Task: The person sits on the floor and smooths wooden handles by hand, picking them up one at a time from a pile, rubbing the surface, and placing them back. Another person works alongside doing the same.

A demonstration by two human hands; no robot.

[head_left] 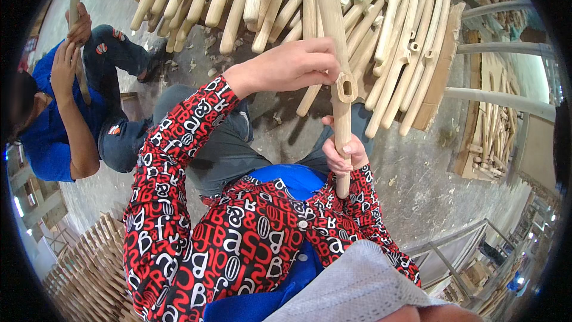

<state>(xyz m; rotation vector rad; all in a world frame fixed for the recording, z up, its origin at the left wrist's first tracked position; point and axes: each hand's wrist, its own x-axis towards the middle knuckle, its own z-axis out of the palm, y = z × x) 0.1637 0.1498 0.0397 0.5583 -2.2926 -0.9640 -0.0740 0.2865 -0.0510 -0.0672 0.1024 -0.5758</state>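
Note:
A long pale wooden pole (341, 107) stands nearly upright in front of me, with an oval slot (345, 87) cut through a thicker part of it. Low on the pole, near its rounded end, my right hand (347, 154) is wrapped around it. My left hand (292, 67) is beside the pole just above the slot, its fingers curled together against the wood. Whatever those fingertips pinch, if anything, is hidden.
Many similar wooden poles (238, 6) lie piled ahead, some on a cardboard sheet (429, 98). At left a seated co-worker in a blue shirt (50, 143) holds a curved wooden piece (77, 0). Stacked wood (89, 268) stands at lower left; more sticks (491, 131) lie at right.

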